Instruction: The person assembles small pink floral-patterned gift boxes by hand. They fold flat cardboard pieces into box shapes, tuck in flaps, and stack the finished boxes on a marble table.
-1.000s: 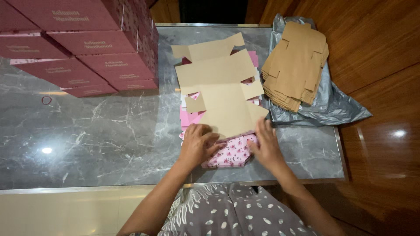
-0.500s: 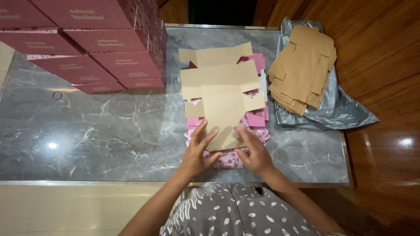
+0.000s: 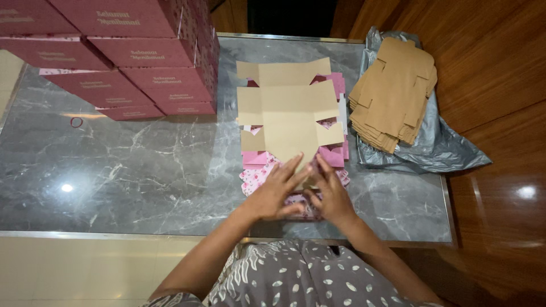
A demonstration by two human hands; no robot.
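Flat kraft box blank lies brown side up on top of a pile of pink floral blanks, mid-bench, slightly right of centre. Its long axis runs 12 to 6 o'clock; near end points at 6, toward the person, far flaps at 12. Side tabs stick out at 3 and 9.

Near end of the blank is hidden under both hands, so its edge shape is unclear. Pink pile mostly covered; only edges and corners show at 3, 6 and 9. Print pattern is hard to make out beyond small flowers.

Left hand lies flat, fingers stretched and together, pointing to 1 o'clock, pressing on the blank's near end. Right hand just beside it, touching, fingers straight and slightly spread, pointing to 11, also pressing down. Neither hand wraps around anything; thumbs partly hidden.

Grey marble bench carries it all. Stack of maroon folded boxes at 10 o'clock, cut off by the frame top and left. Second stack of kraft blanks at 2 o'clock on a grey plastic bag. Small red rubber band at 9 o'clock.
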